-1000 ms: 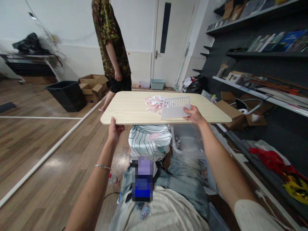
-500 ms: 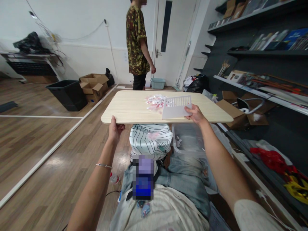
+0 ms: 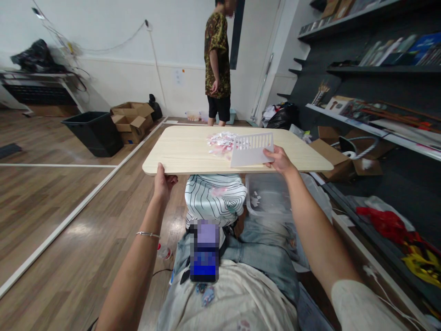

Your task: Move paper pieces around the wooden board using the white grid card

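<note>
A pale wood-look board (image 3: 179,147) with rounded corners lies level in front of me. At its near left edge is my left hand (image 3: 164,179), thumb on top and fingers curled underneath. My right hand (image 3: 278,161) pinches a white slotted plastic sheet (image 3: 248,157) near the board's front edge; its fingers are partly hidden, so I cannot tell whether they also grip the board. The sheet leans over the board with its row of slots upward. Beside it, a pile of small white and pink paper scraps (image 3: 222,141) is spread on the board, partly behind the slots.
Below the board is a seat with a line-patterned cover (image 3: 213,197); right of it, a clear plastic bin (image 3: 268,200) holds some scraps. A person (image 3: 217,59) stands beyond. A black bin (image 3: 94,133), cardboard boxes (image 3: 132,120) and loaded shelves (image 3: 382,69) surround the area.
The person in the background has moved right, in front of the door. My view has shifted slightly; both hands, the board and the slotted sheet keep nearly the same positions.
</note>
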Demonstrator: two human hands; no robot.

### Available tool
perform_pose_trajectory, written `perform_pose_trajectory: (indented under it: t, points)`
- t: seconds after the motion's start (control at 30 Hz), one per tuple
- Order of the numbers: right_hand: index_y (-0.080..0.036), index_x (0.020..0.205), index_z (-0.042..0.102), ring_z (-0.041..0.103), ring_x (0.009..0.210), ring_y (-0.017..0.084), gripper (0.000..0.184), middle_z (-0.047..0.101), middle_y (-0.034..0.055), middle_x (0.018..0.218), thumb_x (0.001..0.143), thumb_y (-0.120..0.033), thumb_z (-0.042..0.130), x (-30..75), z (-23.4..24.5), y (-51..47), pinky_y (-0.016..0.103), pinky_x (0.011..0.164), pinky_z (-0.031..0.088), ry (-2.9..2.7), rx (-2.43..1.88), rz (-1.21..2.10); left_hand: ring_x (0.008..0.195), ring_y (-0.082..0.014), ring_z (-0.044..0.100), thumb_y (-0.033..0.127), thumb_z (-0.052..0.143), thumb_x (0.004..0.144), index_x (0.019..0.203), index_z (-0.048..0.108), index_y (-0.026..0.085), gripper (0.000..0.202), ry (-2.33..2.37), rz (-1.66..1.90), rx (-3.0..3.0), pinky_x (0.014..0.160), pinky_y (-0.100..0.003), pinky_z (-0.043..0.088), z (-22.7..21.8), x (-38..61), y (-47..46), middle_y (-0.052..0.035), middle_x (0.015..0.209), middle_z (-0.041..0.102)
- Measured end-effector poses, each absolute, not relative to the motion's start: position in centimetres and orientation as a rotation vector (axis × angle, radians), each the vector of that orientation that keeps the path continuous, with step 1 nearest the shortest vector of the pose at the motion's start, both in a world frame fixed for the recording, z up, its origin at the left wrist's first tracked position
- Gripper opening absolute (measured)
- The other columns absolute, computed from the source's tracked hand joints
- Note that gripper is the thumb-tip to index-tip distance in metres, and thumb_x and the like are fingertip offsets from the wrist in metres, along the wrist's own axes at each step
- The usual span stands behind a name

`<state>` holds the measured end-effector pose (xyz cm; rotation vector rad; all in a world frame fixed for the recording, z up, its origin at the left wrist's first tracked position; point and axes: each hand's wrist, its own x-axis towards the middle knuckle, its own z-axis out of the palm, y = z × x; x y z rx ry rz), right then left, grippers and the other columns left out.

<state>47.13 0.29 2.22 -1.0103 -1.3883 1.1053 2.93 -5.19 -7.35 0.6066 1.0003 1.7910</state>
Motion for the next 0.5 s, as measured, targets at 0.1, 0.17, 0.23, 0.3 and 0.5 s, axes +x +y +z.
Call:
perform_pose_trajectory:
  t: [0.1,0.17,0.23,0.3,0.5]
  points:
    - [-0.022,0.088,0.067,0.051,0.055,0.011,0.059,0.063,-0.0011,0.072,0.057,-0.052,0.107,47.27,2.11,0.36,0.02,0.035,0.036,-1.391,-1.006,1.107,0.046,-0.0106,0.039,0.082,0.086,0.084,0.087,0.063,0.024,0.063,1.012,1.78,0.609,0.048,-0.025,0.042,-7.41,2.88,-5.16,0.0085,0.055,0.044]
    - [-0.021,0.089,0.068,0.052,0.055,0.012,0.059,0.065,0.0004,0.074,0.058,-0.053,0.108,47.39,2.02,0.47,0.021,0.036,0.038,-1.4,-1.004,1.114,0.047,-0.0109,0.042,0.083,0.086,0.083,0.087,0.062,0.024,0.064,1.01,1.774,0.614,0.049,-0.025,0.043,-7.45,2.86,-5.14,0.008,0.056,0.045]
    - [-0.02,0.089,0.07,0.055,0.055,0.012,0.059,0.068,0.0023,0.075,0.059,-0.054,0.109,47.5,1.95,0.63,0.022,0.036,0.04,-1.419,-1.006,1.117,0.049,-0.0115,0.046,0.084,0.086,0.082,0.088,0.062,0.024,0.065,1.01,1.78,0.613,0.05,-0.025,0.044,-7.48,2.86,-5.09,0.007,0.058,0.048]
    - [-0.019,0.086,0.073,0.057,0.057,0.014,0.06,0.07,0.0038,0.076,0.056,-0.055,0.11,47.57,1.91,0.78,0.023,0.037,0.045,-1.447,-1.005,1.115,0.049,-0.0116,0.046,0.084,0.086,0.082,0.087,0.063,0.024,0.065,1.011,1.792,0.607,0.05,-0.025,0.044,-7.49,2.85,-5.03,0.007,0.058,0.048]
    - [-0.02,0.083,0.077,0.064,0.062,0.017,0.059,0.074,0.0031,0.076,0.049,-0.054,0.11,47.56,1.77,0.79,0.027,0.044,0.056,-1.386,-1.012,1.1,0.048,-0.0114,0.039,0.081,0.086,0.085,0.085,0.061,0.024,0.062,0.999,1.777,0.629,0.049,-0.025,0.043,-7.51,2.71,-5.08,0.0087,0.055,0.041]
